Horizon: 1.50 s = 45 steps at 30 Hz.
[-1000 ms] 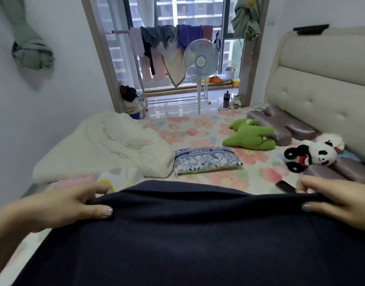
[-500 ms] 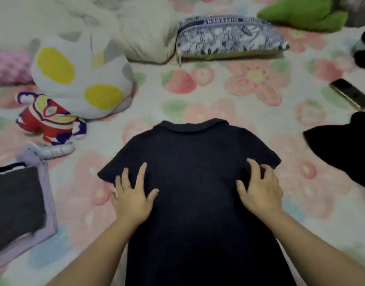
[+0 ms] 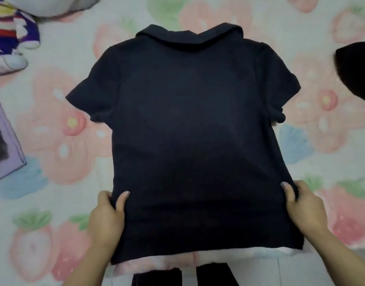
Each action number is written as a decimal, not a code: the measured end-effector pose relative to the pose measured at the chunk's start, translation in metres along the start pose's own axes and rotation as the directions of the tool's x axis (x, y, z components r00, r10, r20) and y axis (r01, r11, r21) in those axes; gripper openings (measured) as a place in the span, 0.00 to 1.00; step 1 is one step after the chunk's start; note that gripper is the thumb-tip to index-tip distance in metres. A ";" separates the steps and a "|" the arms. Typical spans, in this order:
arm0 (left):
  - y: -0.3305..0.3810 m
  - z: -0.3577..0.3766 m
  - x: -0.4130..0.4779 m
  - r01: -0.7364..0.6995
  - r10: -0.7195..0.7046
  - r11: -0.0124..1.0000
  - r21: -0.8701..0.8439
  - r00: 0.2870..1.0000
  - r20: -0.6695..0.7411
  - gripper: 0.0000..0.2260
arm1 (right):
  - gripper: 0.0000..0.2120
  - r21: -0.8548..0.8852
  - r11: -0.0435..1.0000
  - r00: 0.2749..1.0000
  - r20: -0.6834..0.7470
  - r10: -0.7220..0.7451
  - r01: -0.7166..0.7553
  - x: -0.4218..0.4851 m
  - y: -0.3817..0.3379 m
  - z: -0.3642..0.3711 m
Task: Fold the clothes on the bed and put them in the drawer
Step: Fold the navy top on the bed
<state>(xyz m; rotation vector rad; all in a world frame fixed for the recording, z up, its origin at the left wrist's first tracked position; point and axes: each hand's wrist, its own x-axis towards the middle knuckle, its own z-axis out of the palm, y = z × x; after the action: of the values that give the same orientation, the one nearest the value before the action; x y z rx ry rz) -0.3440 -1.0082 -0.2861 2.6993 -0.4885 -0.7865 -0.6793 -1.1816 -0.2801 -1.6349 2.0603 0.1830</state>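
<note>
The dark polo shirt [image 3: 187,124] lies flat on the flowered bed sheet [image 3: 60,131], back side up, with the collar away from the person. Half a second ago both hands were spread flat on its upper part, below the sleeves; now they have come down to its lower side edges. The left hand [image 3: 107,217] pinches the left edge, thumb on top, and the right hand [image 3: 305,209] pinches the right edge the same way. The smoothing seems finished, and the first fold probably begins next. Another black garment [image 3: 356,69] lies right of the shirt.
</note>
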 end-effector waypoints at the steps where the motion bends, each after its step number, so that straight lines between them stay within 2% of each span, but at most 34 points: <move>1: -0.001 -0.001 0.000 -0.002 0.002 1.000 0.017 1.000 -0.009 0.15 | 0.14 -0.003 1.000 1.000 -0.004 0.004 -0.004 -0.001 0.002 0.001; 3: -0.001 0.000 -0.006 -0.003 0.004 1.000 0.023 0.999 -0.050 0.17 | 0.15 -0.023 0.999 0.996 -0.082 -0.027 0.025 -0.009 -0.003 0.003; 5: 0.000 0.002 -0.021 -0.015 0.016 1.000 0.012 0.996 -0.086 0.23 | 0.19 -0.100 0.978 0.950 -0.239 -0.202 0.183 -0.027 -0.015 0.012; 6: 0.000 0.004 -0.030 -0.031 0.032 0.999 0.010 0.996 -0.081 0.26 | 0.22 -0.132 0.941 0.899 -0.280 -0.338 0.313 -0.040 -0.025 0.020; 7: -0.001 0.007 -0.038 -0.047 0.047 0.999 0.003 0.997 -0.060 0.29 | 0.23 -0.172 0.871 0.829 -0.268 -0.490 0.460 -0.052 -0.035 0.029; 8: -0.003 0.010 -0.045 -0.052 0.052 0.999 -0.013 0.998 -0.029 0.31 | 0.23 -0.209 0.774 0.750 -0.196 -0.631 0.597 -0.063 -0.043 0.041; 9: -0.006 0.011 -0.050 -0.046 0.046 0.998 -0.030 0.999 0.000 0.33 | 0.23 -0.237 0.677 0.678 -0.089 -0.730 0.697 -0.072 -0.048 0.051; 10: -0.012 0.010 -0.051 -0.037 0.038 0.999 -0.037 0.999 0.019 0.34 | 0.24 -0.263 0.610 0.636 0.018 -0.772 0.748 -0.075 -0.049 0.059; 11: -0.018 0.008 -0.049 -0.030 0.031 0.999 -0.035 0.999 0.023 0.35 | 0.25 -0.292 0.593 0.639 0.091 -0.764 0.750 -0.072 -0.044 0.062; 12: -0.025 0.004 -0.046 -0.024 0.024 0.999 -0.034 1.000 0.015 0.35 | 0.27 -0.325 0.630 0.691 0.115 -0.714 0.705 -0.067 -0.035 0.060; 15: -0.038 -0.008 -0.038 -0.024 0.024 0.999 -0.027 1.000 -0.011 0.36 | 0.33 -0.375 0.833 0.906 0.046 -0.421 0.406 -0.049 0.007 0.037; 17: -0.040 -0.008 -0.044 -0.040 0.041 0.999 -0.029 0.999 0.032 0.37 | 0.34 -0.256 0.957 0.989 -0.021 -0.149 0.139 -0.041 0.027 0.020; 19: -0.039 -0.003 -0.055 -0.049 0.057 0.995 -0.088 0.995 0.083 0.40 | 0.26 -0.043 0.998 0.999 0.022 0.047 -0.046 -0.043 0.032 0.006; 21: -0.042 0.000 -0.063 -0.069 0.091 0.981 -0.183 0.989 0.114 0.39 | 0.12 0.102 0.994 0.989 0.141 0.033 -0.048 -0.046 0.032 -0.003; 23: -0.045 -0.005 -0.060 -0.070 0.101 0.969 -0.235 0.987 0.122 0.35 | 0.08 0.139 0.990 0.989 0.146 -0.026 0.006 -0.046 0.032 -0.014; 26: -0.050 -0.016 -0.051 -0.057 0.076 0.986 -0.155 0.990 0.116 0.33 | 0.10 0.056 0.998 0.986 0.166 -0.008 -0.002 -0.043 0.032 -0.024; 29: -0.043 -0.020 -0.054 -0.143 0.127 0.985 0.092 0.979 0.159 0.34 | 0.12 -0.185 0.983 0.974 0.224 0.023 0.019 -0.038 0.028 -0.024; 30: -0.040 -0.019 -0.053 -0.151 0.132 0.975 0.163 0.983 0.125 0.34 | 0.15 -0.217 0.975 0.985 0.170 -0.012 0.049 -0.035 0.020 -0.024; 32: -0.034 -0.014 -0.046 -0.115 0.118 0.982 0.151 0.993 -0.013 0.34 | 0.21 -0.226 0.960 0.985 0.005 -0.172 0.168 -0.026 -0.008 -0.022; 33: -0.029 -0.011 -0.041 -0.088 0.096 0.991 0.098 0.992 -0.084 0.34 | 0.23 -0.236 0.937 0.958 -0.064 -0.278 0.257 -0.019 -0.030 -0.020; 35: -0.010 -0.006 -0.028 -0.023 0.019 1.000 -0.019 0.984 -0.178 0.33 | 0.22 -0.229 0.858 0.859 -0.127 -0.495 0.460 -0.005 -0.087 -0.014; 38: 0.016 0.001 -0.011 0.055 -0.095 0.978 -0.201 0.977 -0.192 0.29 | 0.20 -0.202 0.668 0.677 -0.035 -0.736 0.716 0.010 -0.185 0.003; 42: 0.019 0.004 -0.006 0.117 -0.182 0.938 -0.326 0.968 -0.175 0.25 | 0.21 -0.210 0.347 0.372 0.089 -0.924 0.914 0.024 -0.304 0.030; 45: 0.012 0.003 -0.011 0.164 -0.274 0.872 -0.461 0.944 -0.182 0.19 | 0.23 -0.243 0.184 0.221 0.139 -0.965 0.952 0.030 -0.372 0.048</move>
<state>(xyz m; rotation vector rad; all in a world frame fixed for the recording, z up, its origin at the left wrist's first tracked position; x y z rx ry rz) -0.3573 -1.0149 -0.2794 2.3923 0.0602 -0.5270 -0.3196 -1.2890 -0.2616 -2.8134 0.5911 -0.0361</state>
